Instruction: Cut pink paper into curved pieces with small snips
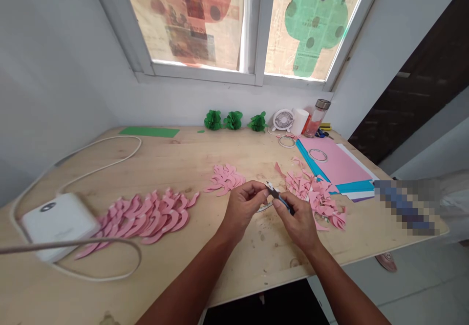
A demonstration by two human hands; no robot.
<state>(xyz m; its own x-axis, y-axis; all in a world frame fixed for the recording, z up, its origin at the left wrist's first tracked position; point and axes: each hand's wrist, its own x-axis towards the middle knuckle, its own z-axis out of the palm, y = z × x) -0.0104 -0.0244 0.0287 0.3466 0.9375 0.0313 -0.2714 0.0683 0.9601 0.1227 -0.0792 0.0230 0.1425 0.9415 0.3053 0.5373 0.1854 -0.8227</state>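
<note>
My right hand is closed around a slim black-and-blue tool, whose kind I cannot make out. Its pale tip points up and left toward my left hand. Thumb and fingers of that hand are pinched together close to the tip; whatever they hold is too small to name. Below both hands, a white ring is partly covered on the table. Behind my left hand lies a small group of curved pink paper pieces. Pink paper scraps are heaped just beyond my right hand.
Overlapping pink paper curls lie at left, by a white power bank with a looping cable. Green paper shapes, a small fan and a glass bottle line the wall. Coloured sheets carry a tape ring.
</note>
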